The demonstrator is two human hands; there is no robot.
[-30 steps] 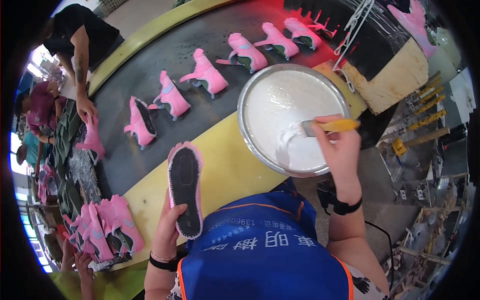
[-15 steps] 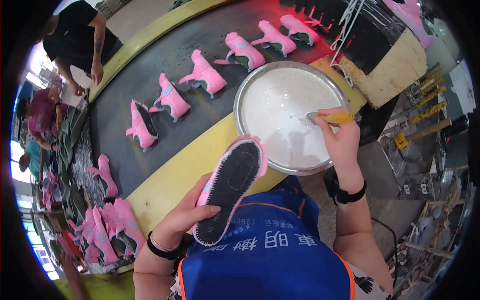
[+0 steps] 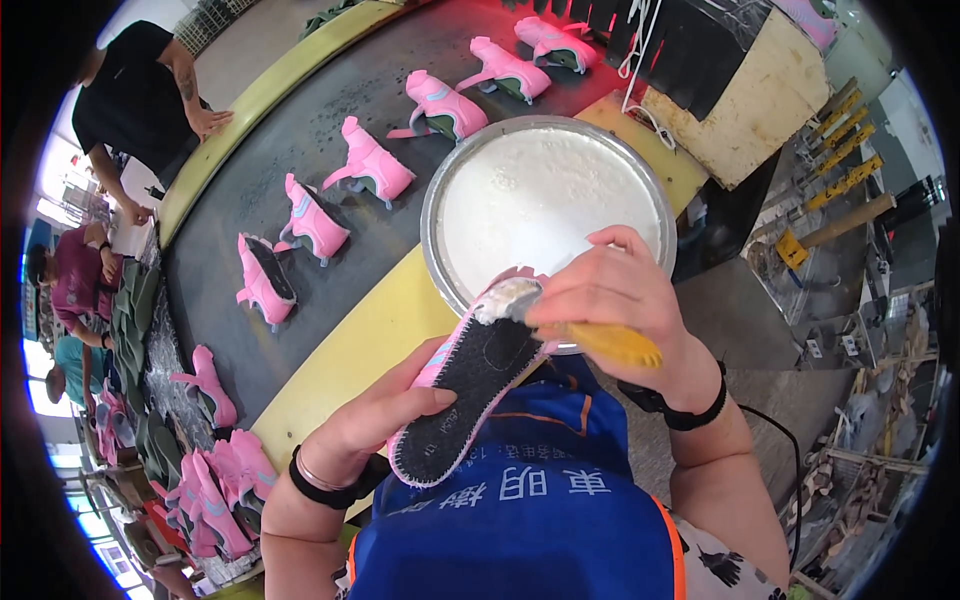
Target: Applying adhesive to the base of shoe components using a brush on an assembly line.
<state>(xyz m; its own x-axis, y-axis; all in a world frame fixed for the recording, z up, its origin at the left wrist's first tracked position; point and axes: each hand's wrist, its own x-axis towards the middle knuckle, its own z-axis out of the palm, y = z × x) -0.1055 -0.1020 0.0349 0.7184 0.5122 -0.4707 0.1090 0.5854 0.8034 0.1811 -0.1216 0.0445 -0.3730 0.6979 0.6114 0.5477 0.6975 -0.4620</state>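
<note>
Left hand (image 3: 375,425) fingers grip the shoe (image 3: 470,385) sole-up; right hand (image 3: 610,300) fingers clasp the brush (image 3: 600,340). White glue covers only the toe beside the fingertips; the rest looks bare.

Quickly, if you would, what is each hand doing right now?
Left hand: closed around the pink shoe upper, sole side up.
Right hand: closed on the yellow-handled brush, bristles on the shoe's toe.
</note>
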